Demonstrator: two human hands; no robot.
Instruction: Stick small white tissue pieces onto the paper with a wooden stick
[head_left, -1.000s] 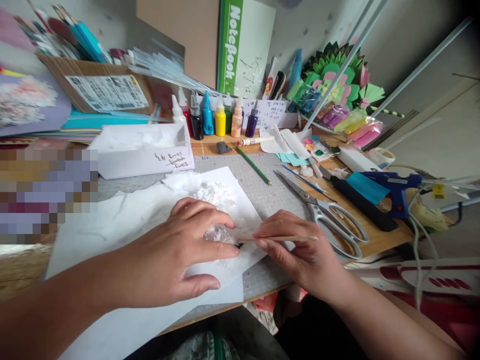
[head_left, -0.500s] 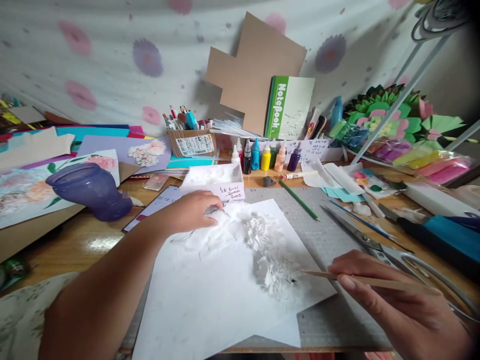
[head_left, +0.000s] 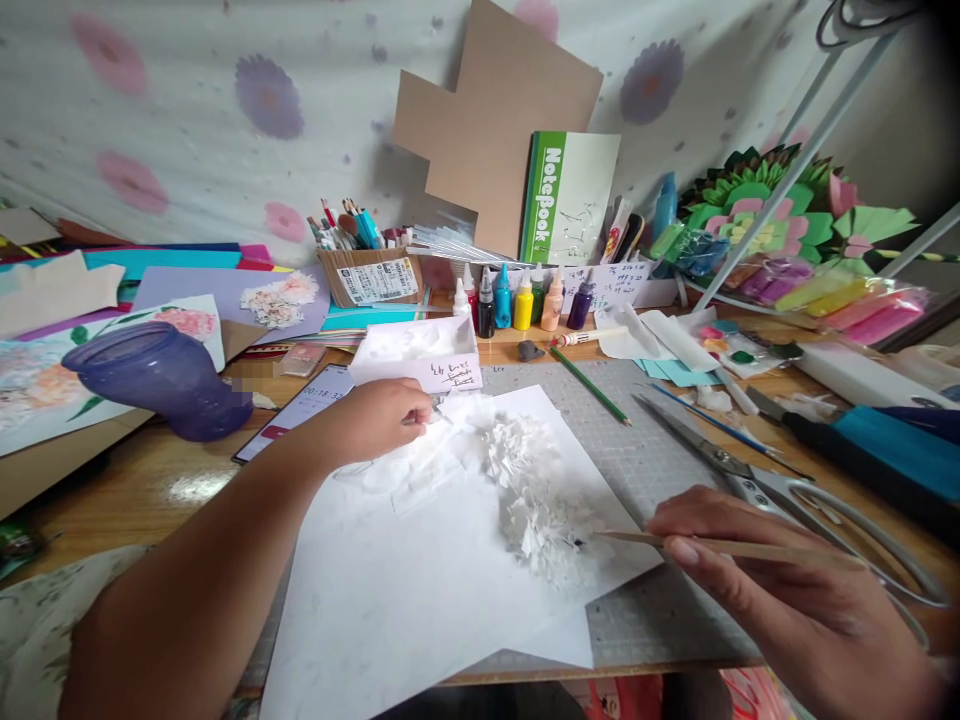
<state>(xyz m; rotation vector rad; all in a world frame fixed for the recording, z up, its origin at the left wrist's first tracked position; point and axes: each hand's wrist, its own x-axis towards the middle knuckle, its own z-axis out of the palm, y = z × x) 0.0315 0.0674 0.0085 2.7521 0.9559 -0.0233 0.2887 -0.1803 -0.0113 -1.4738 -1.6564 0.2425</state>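
My left hand is over a loose heap of thin white paper pieces, its fingertips pinched together at what looks like a white paper piece. Between the fingers of my right hand lies a slim wooden stick, its pointed tip aimed left. That tip is close to the nearer of two ruffled clusters of white paper petals; whether it touches is unclear. The farther cluster lies just behind. Everything rests on white paper sheets.
A white box with white bits stands behind my left hand, a phone and a purple vase to its left. Large scissors and a green pencil lie right. Paint bottles line the back.
My left fingertips have closed together over the white pieces. The right hand keeps the stick in nearly the same place by the petal cluster. The whole view has shifted slightly.
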